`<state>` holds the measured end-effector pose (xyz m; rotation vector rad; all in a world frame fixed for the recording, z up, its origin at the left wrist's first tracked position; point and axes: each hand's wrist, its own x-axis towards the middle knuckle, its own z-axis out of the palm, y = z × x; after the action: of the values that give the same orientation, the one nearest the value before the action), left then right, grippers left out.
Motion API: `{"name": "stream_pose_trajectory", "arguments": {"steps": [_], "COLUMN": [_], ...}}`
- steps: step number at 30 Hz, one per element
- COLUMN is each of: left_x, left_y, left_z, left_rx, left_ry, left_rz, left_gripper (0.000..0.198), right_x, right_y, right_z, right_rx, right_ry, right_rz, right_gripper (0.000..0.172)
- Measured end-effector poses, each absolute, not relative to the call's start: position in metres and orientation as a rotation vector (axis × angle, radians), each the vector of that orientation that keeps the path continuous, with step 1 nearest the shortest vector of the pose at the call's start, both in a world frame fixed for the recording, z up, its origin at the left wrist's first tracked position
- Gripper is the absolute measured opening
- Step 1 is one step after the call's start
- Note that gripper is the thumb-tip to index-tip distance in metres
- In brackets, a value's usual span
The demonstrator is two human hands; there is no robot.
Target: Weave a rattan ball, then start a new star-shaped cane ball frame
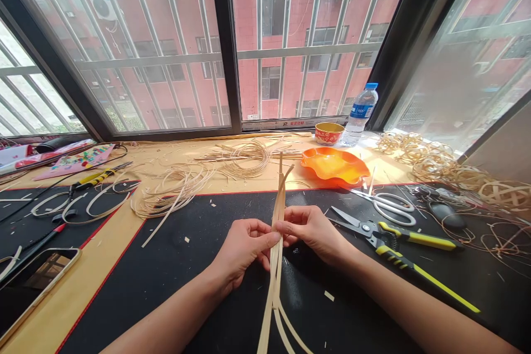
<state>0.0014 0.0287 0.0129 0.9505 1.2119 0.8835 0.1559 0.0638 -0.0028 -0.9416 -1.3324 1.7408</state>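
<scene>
A bundle of thin pale bamboo strips point(277, 215) stands nearly upright over the black mat point(174, 265), its upper ends fanning apart and its lower ends splaying toward me. My left hand point(244, 249) pinches the strips from the left at mid-height. My right hand point(311, 232) pinches them from the right at the same spot, fingertips meeting the left hand's.
Yellow-handled shears point(398, 246) and white-handled scissors point(390, 207) lie right of my hands. An orange dish point(336, 166), a small tin bowl point(329, 133) and a water bottle point(360, 113) stand behind. Coils of strip point(249, 157) and woven balls point(435, 163) lie about. A phone point(37, 282) sits at left.
</scene>
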Motion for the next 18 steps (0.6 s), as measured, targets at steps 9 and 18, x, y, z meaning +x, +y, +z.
{"name": "stream_pose_trajectory", "arguments": {"steps": [9, 18], "left_x": [0.0019, 0.0022], "left_y": [0.0298, 0.0299], "left_z": [0.0123, 0.0155], "left_rx": [0.938, 0.948], "left_ry": [1.229, 1.259], "left_rz": [0.852, 0.811], "left_gripper": [0.036, 0.024], "right_x": [0.1563, 0.1564], "right_y": [0.0647, 0.0642], "right_z": [0.0011, -0.0034], "right_rx": [-1.027, -0.997], "right_ry": [-1.356, -1.358], "right_rz": [1.723, 1.771], "right_gripper": [0.037, 0.037]}}
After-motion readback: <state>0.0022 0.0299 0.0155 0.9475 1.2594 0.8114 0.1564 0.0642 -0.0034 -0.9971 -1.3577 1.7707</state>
